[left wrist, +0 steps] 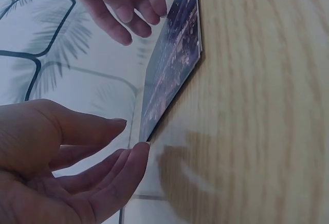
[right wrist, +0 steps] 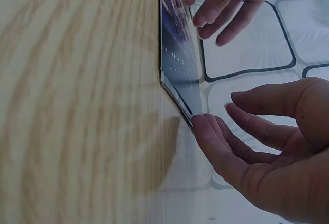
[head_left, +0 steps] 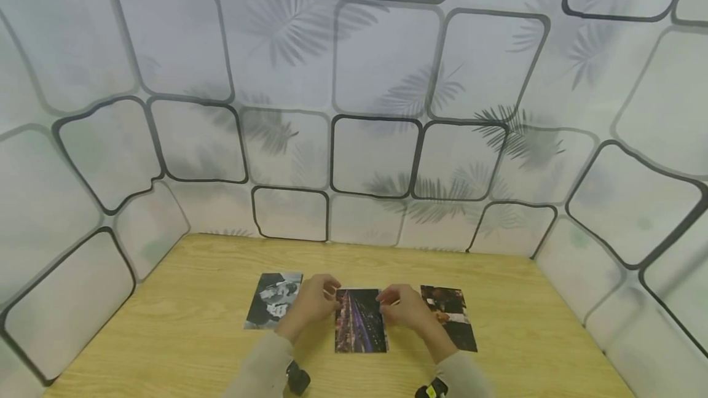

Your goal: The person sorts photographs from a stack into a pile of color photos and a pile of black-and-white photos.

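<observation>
A photo card of a city at night with purple light streaks lies in the middle of the wooden table. My left hand is at its left edge and my right hand at its right edge. Seen in the left wrist view, the left fingertips are at a corner of the card, the thumb held apart. In the right wrist view, a right fingertip meets the card's edge, with a gap between thumb and fingers. That edge looks layered; I cannot tell how many cards lie there.
On the left lies a black-and-white photo card, partly behind my left forearm. A dark photo card with warm colours lies on the right, partly covered by my right hand and wrist. A patterned curtain stands round the table's back and sides.
</observation>
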{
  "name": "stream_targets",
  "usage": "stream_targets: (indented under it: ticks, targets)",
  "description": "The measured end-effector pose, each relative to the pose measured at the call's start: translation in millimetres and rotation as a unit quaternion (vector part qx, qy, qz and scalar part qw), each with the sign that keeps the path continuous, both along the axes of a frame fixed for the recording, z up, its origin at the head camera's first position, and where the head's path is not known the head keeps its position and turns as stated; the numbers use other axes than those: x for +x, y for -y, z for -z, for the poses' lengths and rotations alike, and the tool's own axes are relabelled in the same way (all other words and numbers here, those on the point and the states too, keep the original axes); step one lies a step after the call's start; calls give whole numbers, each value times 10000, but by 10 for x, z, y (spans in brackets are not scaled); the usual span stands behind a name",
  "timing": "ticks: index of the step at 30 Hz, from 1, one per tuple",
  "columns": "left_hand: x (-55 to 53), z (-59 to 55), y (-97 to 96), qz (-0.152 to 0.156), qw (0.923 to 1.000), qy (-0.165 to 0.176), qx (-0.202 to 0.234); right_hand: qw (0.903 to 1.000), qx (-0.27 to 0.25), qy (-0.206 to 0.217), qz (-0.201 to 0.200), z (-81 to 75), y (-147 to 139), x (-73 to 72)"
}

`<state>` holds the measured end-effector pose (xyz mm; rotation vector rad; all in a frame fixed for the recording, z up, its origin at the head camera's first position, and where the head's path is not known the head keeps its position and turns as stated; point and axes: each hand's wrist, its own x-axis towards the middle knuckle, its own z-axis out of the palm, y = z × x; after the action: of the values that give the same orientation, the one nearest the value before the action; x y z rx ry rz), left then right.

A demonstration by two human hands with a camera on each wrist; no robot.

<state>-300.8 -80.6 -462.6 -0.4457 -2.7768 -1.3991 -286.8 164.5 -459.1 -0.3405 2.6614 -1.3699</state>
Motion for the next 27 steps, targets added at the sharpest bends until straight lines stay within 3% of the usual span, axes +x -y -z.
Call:
stream_targets:
  ticks: [6, 17, 27]
  targets:
    - [22, 14, 14, -73, 9998, 89, -163, 9999, 33, -3, 98, 11, 28, 2]
    - [43, 15, 34, -52, 9999, 128, -38, 9986, -461, 254, 63, 19, 118, 5]
    - [30, 50, 51, 34, 9985, 328, 438, 9982, -508, 304, 43, 14, 140, 21]
